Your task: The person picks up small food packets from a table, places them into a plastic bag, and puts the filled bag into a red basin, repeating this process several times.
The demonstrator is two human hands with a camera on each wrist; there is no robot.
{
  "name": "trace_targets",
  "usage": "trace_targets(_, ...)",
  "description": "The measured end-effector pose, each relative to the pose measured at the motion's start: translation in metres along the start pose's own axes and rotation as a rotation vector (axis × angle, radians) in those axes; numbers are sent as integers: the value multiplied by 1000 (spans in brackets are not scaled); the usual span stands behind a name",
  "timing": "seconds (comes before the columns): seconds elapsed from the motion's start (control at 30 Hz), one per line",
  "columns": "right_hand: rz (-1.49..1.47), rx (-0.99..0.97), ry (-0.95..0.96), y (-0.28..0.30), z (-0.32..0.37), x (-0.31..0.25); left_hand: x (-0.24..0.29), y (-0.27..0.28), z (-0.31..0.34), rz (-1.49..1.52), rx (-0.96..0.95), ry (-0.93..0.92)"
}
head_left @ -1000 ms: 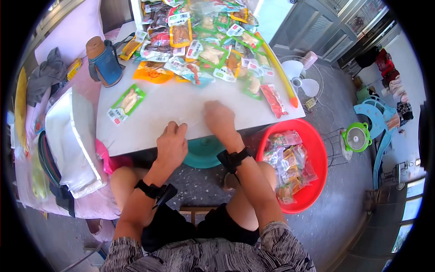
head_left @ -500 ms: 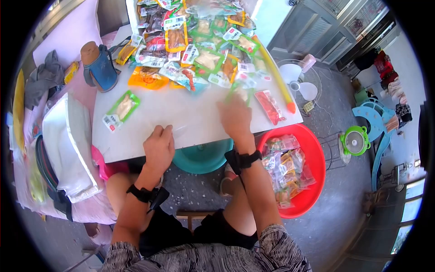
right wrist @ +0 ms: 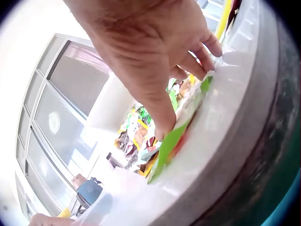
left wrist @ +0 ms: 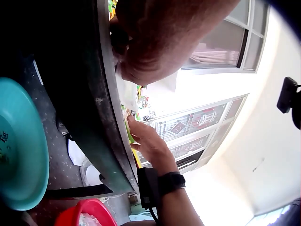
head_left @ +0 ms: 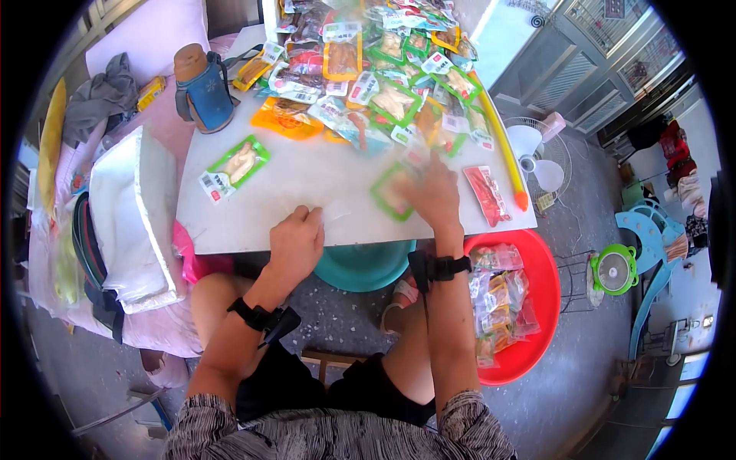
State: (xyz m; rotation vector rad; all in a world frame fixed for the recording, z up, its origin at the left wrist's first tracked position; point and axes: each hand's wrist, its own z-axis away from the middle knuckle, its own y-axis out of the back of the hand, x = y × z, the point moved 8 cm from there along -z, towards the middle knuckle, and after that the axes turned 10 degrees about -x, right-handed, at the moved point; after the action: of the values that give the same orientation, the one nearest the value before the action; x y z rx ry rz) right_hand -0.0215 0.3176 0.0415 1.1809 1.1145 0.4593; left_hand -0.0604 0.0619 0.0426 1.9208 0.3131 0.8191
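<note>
Hands and packets at a white tabletop (head_left: 322,169); clock directions are read from the head view, with 12 o'clock pointing away from the person. The right hand (head_left: 438,195) grips a green-edged packet (right wrist: 170,145) across its width, the thumb on one edge and the fingers, set well apart from it, towards the other. This span probably keeps the limp pouch from folding. In the head view the packet is blurred, just beside the hand at 9 o'clock, over the tabletop.

The left hand (head_left: 297,241), at the table's near edge, has its fingers curled and appears to pinch clear plastic film (right wrist: 96,212); the exact fingertip contact cannot be told. Its low position presumably steadies the film while leaving room for the right hand.

Outward from the right hand, a red packet (head_left: 487,198) lies apart at 3 o'clock, and a mixed pile of packets (head_left: 395,103) spreads at 11 o'clock, likely kept within arm's reach. At 5 o'clock, below table level, a red basin (head_left: 543,287) contains packets and clear plastic, its open top apparently convenient to that side. From the left hand, a single green-edged pouch (head_left: 241,162) lies apart from the pile at 11 o'clock, with a blue flask (head_left: 208,98) farther along the same direction.
</note>
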Motion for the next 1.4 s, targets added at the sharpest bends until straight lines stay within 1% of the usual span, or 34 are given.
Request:
trace_targets(0.07,-37,-27,-74,7,7,-5,0,-1,-1,6,-3,-3)
trace_targets(0.17,-235,-137,-143,-10,11,12,-2,-1,1,10,-14,-8)
trace_targets(0.27,-124,-146,-140,-1,19,7,-1,-1,1,14,-20,-11)
trace_targets(0.37,72,33,-52,6,28,10,0,0,0,25,3,-24)
trace_targets(0.47,-156,-99,-62,5,32,27,-3,-4,0,25,-6,-18)
trace_targets(0.5,-408,-141,-41,2,35,34,-3,-5,-1,15,-15,-13)
trace_targets(0.53,-665,-187,-27,-1,42,28,-5,-7,1,3,-32,-8)
trace_targets(0.6,-922,-224,-80,9,59,16,-6,-10,1,-1,-23,-10)
trace_targets(0.63,-966,-261,-76,4,61,24,-6,-9,1,8,-15,-17)
trace_targets(0.73,-1119,-384,-83,2,79,13,-2,-9,1,20,3,-44)
trace_targets(0.77,-1072,-395,-67,4,84,6,0,-11,0,26,-3,-43)
trace_targets(0.87,-1142,-357,-91,-10,88,-6,2,-13,-2,30,-13,-41)
trace_targets(0.97,-1144,-251,-133,-17,88,-16,6,-12,-2,34,-4,-38)
trace_targets(1.13,-1168,-110,-187,-35,86,-10,9,-13,-1,46,17,-59)
trace_targets(1.23,-1355,-74,-109,-49,91,-20,18,-9,-1,52,25,-105)
trace_targets(1.33,-1592,9,-128,-64,99,-27,29,-1,-2,41,47,-150)
trace_targets(1.4,-1697,-32,-86,-67,100,-35,35,-1,0,48,44,-168)
